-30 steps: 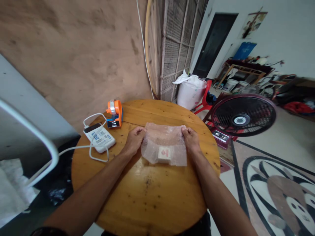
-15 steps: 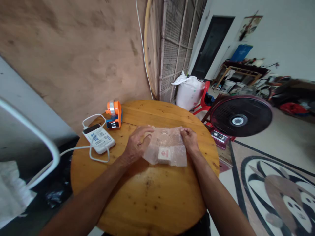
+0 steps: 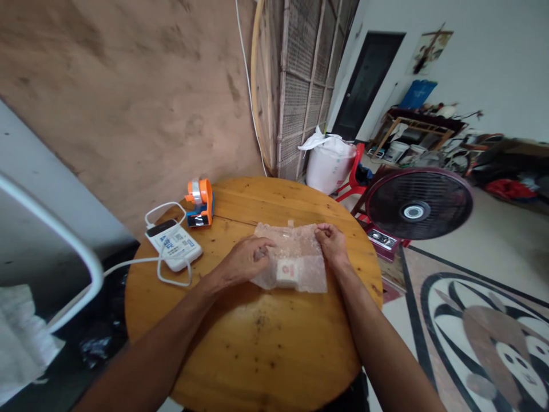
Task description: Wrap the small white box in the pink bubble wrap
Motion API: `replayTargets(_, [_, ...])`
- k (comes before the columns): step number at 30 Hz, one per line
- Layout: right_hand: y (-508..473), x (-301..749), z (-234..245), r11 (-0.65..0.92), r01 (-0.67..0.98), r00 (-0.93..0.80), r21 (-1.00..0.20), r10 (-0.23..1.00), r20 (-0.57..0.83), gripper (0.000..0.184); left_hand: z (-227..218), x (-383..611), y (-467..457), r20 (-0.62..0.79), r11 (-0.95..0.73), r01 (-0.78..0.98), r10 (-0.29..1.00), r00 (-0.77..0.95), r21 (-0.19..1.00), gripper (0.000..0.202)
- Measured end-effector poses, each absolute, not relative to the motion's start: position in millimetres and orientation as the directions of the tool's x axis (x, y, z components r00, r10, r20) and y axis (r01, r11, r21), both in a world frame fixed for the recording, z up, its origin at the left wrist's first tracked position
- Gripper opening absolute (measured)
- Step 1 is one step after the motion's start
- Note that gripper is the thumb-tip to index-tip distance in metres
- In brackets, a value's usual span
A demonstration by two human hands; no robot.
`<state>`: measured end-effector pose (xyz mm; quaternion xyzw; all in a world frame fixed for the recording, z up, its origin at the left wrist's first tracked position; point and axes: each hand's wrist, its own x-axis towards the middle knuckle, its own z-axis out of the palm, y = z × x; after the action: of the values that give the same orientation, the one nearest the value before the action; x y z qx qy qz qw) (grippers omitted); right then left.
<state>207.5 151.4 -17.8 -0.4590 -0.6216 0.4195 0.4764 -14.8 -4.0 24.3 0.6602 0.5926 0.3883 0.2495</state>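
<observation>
A sheet of bubble wrap [image 3: 295, 252] lies on the round wooden table [image 3: 257, 337], folded over a small white box with a red mark [image 3: 286, 270]. My left hand [image 3: 242, 262] rests on the wrap's left part, its fingers curled and pinching the plastic just left of the box. My right hand [image 3: 332, 243] grips the wrap's right edge with closed fingers. Both forearms reach in from the near edge of the table.
An orange and blue tape dispenser [image 3: 199, 202] stands at the table's far left. A white power bank with a phone and a looped white cable [image 3: 174, 246] lies beside it. A black floor fan [image 3: 418, 203], a white sack [image 3: 328, 157] and a wicker screen [image 3: 300, 80] stand behind.
My left hand has left the wrap's left edge and moved right onto the sheet, closing on it beside the box. The wrap's far part has folded down. My right hand kept its hold.
</observation>
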Motion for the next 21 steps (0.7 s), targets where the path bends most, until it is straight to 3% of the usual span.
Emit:
replayTargets(2, [152.0,208.1,-18.3,0.225,0.187,-0.122,-0.956,0.971,0.205,0.030,31.2,-17.5,-9.6,0.168,-0.170,0.473,0.985,0.046,0.865,0.035])
replayTargets(4, [152.6,208.1,-18.7,0.221,0.192,-0.121,-0.956,0.972,0.201,0.029,40.6,-22.9,-17.7,0.059,-0.127,0.273,0.969,0.242,0.954,0.035])
replayTargets(6, [153.6,207.9,-19.6,0.215,0.188,-0.122,-0.958,0.973,0.194,0.030,49.4,-29.4,-25.8,-0.055,0.013,0.082,0.840,0.539,0.997,0.046])
replayTargets(8, [154.8,207.6,-20.7,0.213,0.189,-0.122,-0.959,0.974,0.192,0.031,54.1,-34.0,-31.1,-0.122,0.133,0.036,0.724,0.679,0.990,0.052])
replayTargets(10, [155.4,207.5,-21.1,0.216,0.203,-0.123,-0.955,0.973,0.194,0.032,53.4,-34.3,-32.0,-0.121,0.137,0.023,0.768,0.629,0.990,0.049])
replayTargets(12, [155.2,207.4,-20.2,0.217,0.224,-0.124,-0.950,0.973,0.193,0.034,49.5,-30.3,-29.0,-0.073,0.069,0.026,0.894,0.441,0.997,0.042])
replayTargets(16, [153.1,207.2,-16.3,0.215,0.263,-0.125,-0.941,0.974,0.187,0.034,40.9,-17.7,-19.2,0.006,-0.031,0.228,0.994,0.108,0.973,0.038])
replayTargets(21, [154.4,207.1,-17.2,0.241,0.257,-0.122,-0.936,0.969,0.216,0.033,23.5,-10.3,-13.3,0.064,-0.106,0.314,0.988,0.142,0.944,0.075])
